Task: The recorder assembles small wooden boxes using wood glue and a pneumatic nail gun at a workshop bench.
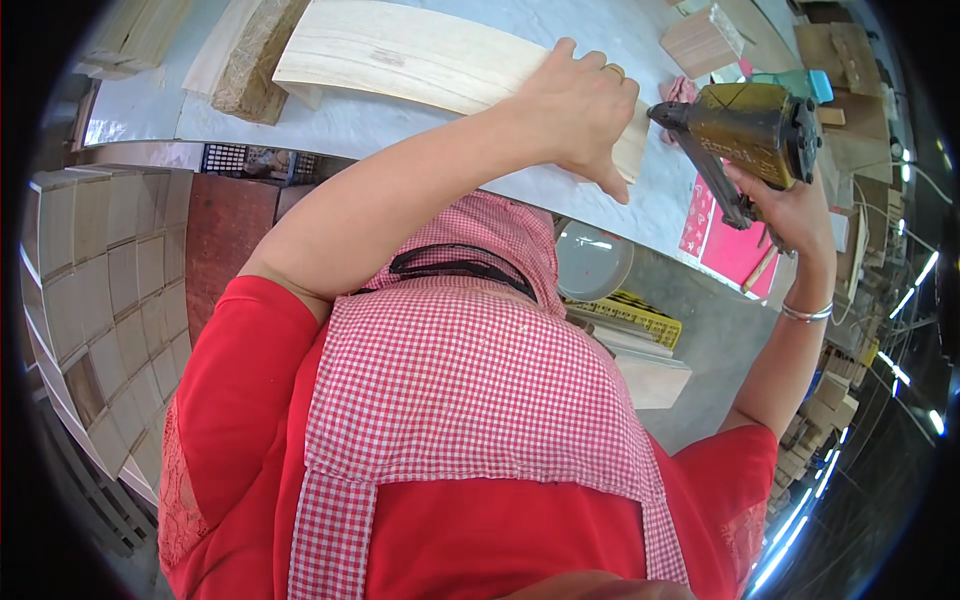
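Note:
A long pale wooden board (420, 60) lies across the worktable, with another wooden piece partly visible under its left end. My left hand (580, 110) spans the board's right end, its fingers over the far edge and its thumb at the near edge. In my right hand (795, 215) is a worn, dark yellow nail gun (745, 115), gripped by the handle. The gun's black nose points left towards the board's end, with a small gap between them. My palm hides part of the board.
A rough brown block (260, 60) stands left of the board. Pink printed sheets (735, 255) lie at the table's right, near a pink cloth (680, 90) and a wooden block (702, 42). Below are a round pale lid or dish (594, 262) and a yellow crate (645, 318). Stacked wooden boxes (110, 290) stand left.

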The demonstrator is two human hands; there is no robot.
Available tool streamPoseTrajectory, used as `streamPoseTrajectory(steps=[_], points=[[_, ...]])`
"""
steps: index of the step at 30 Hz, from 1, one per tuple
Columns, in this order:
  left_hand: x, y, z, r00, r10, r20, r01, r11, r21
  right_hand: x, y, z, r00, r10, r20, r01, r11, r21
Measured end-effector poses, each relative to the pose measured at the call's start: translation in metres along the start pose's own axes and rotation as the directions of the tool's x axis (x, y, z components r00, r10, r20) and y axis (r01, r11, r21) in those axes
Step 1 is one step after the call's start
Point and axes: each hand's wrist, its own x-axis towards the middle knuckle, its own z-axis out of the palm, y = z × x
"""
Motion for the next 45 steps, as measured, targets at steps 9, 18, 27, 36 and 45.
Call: streamPoseTrajectory(steps=[9, 18, 27, 36, 45], points=[[-0.003, -0.005, 0.001, 0.999, 0.027, -0.031, -0.028, 1.0, -0.007, -0.002, 0.01, -0.004, 0.999, 0.022, -0.037, -0.022, 1.0, 0.01], [-0.038, -0.069, -0.058, 0.984, -0.125, 0.127, 0.133, 0.99, -0.056, -0.089, 0.164, -0.008, 0.866, 0.429, -0.257, -0.422, 0.903, 0.083], [-0.074, -0.033, 0.047, 0.907, 0.232, -0.352, -0.195, 0.971, 0.137, -0.107, 0.253, 0.104, 0.786, 0.199, -0.585, -0.569, 0.602, -0.56], [-0.094, -0.029, 0.065, 0.954, 0.054, -0.295, -0.106, 0.981, -0.163, -0.041, 0.203, 0.088, 0.741, 0.139, -0.657, -0.438, 0.842, -0.315], [-0.11, -0.019, 0.056, 0.86, -0.406, -0.309, 0.177, 0.805, -0.566, 0.106, 0.239, 0.121, 0.609, 0.359, -0.707, -0.455, 0.889, 0.059]])
